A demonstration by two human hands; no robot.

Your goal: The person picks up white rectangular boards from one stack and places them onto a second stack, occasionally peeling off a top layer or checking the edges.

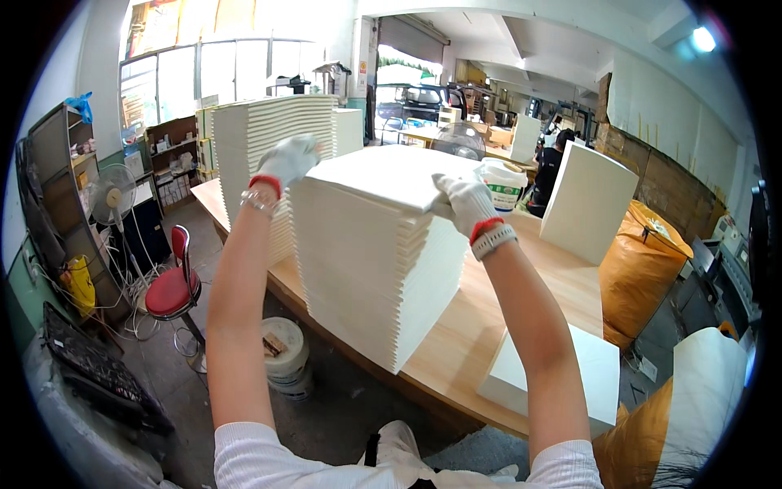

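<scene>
A tall stack of white paper blocks (pixel 350 261) with ridged, layered edges stands on the wooden table in front of me. Its topmost white paper block (pixel 383 173) lies nearly level, its right corner slightly raised. My right hand (pixel 466 202), in a white glove with a red cuff, is closed on that corner. At the far left corner of the same block is my left hand (pixel 292 160), gloved alike. Its fingers are bent in at the block's edge, the tips slightly blurred. Behind it rises a second ridged white stack (pixel 269 134).
The wooden table (pixel 521 273) also bears a white slab (pixel 603 359) near right, an upright white stack (pixel 588 204) and a white tub (pixel 503 183). Below stands a lidded bucket (pixel 287 363); left, a red stool (pixel 171 292). Orange sacks (pixel 643 273) flank the right. Another person (pixel 550 171) is beyond.
</scene>
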